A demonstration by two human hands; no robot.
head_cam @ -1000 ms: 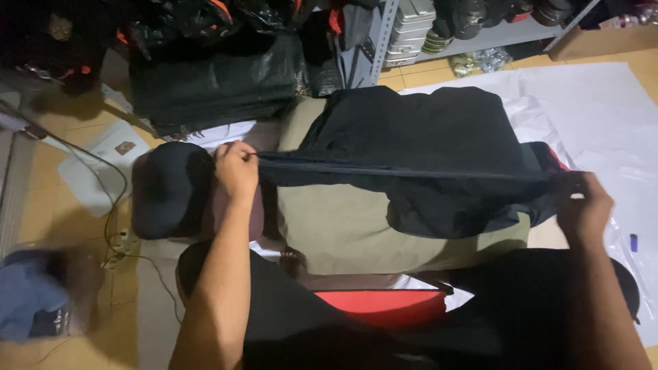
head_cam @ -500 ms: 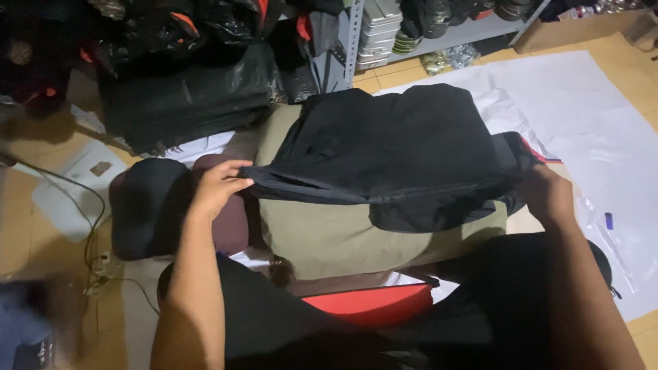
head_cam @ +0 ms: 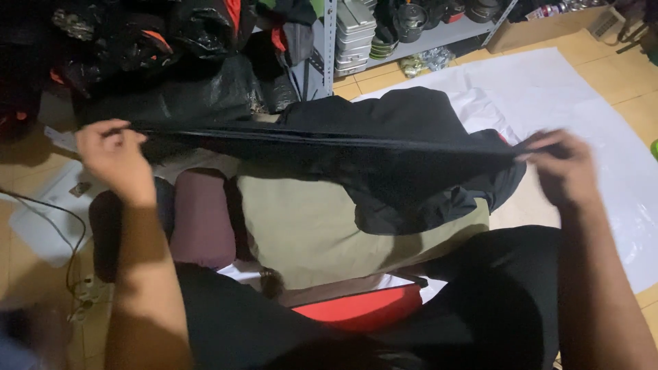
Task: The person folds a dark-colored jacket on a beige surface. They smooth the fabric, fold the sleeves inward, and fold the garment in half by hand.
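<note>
The left hand point(head_cam: 115, 156) is pinching one end of a black garment point(head_cam: 404, 164), and the right hand point(head_cam: 563, 168) is pinching the other end. Both hands are closed tight on the cloth. They are pulling its edge out into a long straight line, up in the air. The rest of the garment is hanging down and lying on an olive green cushion point(head_cam: 312, 229).

I think a pinch could slip, because only the fingertips are holding the edge. Then that end would be dropping and the cloth would be bunching up. The hanging part could also be catching on the cushion.

A maroon cushion point(head_cam: 202, 219) is lying just beside the green one. A white sheet point(head_cam: 582, 89) is covering the floor on the right. Black plastic bags point(head_cam: 178, 82) and a metal shelf point(head_cam: 384, 34) are sitting behind, close to the left end of the cloth.
</note>
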